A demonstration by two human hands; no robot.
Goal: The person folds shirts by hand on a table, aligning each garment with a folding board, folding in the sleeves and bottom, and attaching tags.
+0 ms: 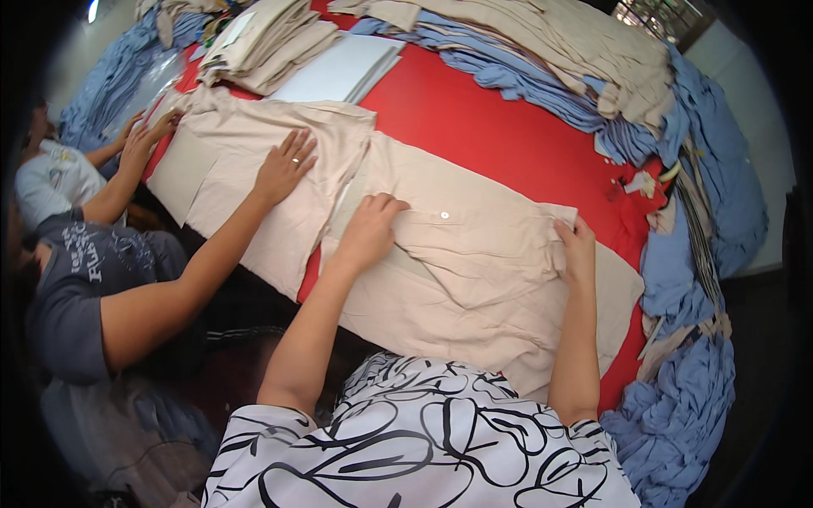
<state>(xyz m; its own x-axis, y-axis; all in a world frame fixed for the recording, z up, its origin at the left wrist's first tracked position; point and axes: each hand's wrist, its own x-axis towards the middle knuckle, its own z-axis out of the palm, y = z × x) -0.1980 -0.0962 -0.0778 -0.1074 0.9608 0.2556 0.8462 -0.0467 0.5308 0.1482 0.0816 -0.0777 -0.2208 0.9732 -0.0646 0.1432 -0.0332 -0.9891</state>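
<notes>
A beige shirt (474,254) with a small white button lies spread flat on the red table (474,118) in front of me. My left hand (370,229) rests on its left part, fingers curled down near the button placket. My right hand (577,247) pinches a fold of the same shirt at its right side. Neither hand lifts the cloth off the table.
To my left a co-worker's hand (284,165) with a ring presses on another beige garment (246,161); a second person's hands (146,135) work further left. Stacks of folded beige shirts (271,38), white cardboard sheets (343,68) and heaps of blue cloth (677,169) ring the table.
</notes>
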